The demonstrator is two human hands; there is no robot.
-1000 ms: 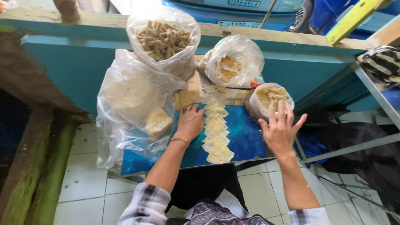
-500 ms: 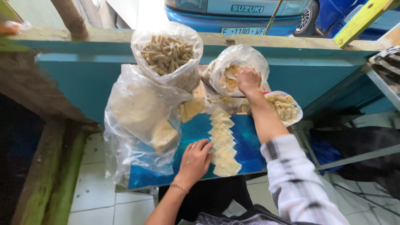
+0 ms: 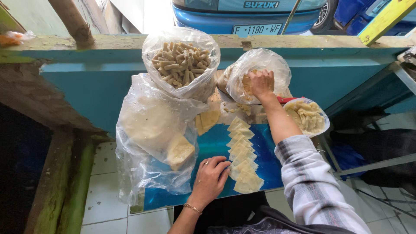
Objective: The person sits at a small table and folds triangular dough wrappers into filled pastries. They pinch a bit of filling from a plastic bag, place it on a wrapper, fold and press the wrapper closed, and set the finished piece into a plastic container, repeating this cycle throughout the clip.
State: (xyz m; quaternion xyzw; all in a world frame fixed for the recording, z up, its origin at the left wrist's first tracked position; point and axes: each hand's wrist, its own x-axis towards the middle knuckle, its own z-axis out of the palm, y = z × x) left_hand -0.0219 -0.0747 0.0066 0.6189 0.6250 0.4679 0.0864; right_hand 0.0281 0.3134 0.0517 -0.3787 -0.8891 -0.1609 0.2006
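Observation:
A row of pale yellow square dough wrappers (image 3: 242,157) lies overlapped down the middle of a blue table (image 3: 216,145). My left hand (image 3: 211,178) rests flat on the table beside the near end of the row, fingertips touching a wrapper. My right hand (image 3: 261,83) reaches into an open clear plastic bag (image 3: 277,69) of pale filling at the back, fingers closed on some of it. How much it holds is hidden by the bag.
A clear bag of rolled stick-shaped snacks (image 3: 182,60) stands at the back left. A large clear bag with stacked wrappers (image 3: 151,130) covers the table's left. A bowl of folded pieces (image 3: 307,116) sits at right. A blue car (image 3: 247,15) is parked beyond the ledge.
My right hand left the table edge, reached forward and went into the back bag. My left hand slid down from the row's top to its near end.

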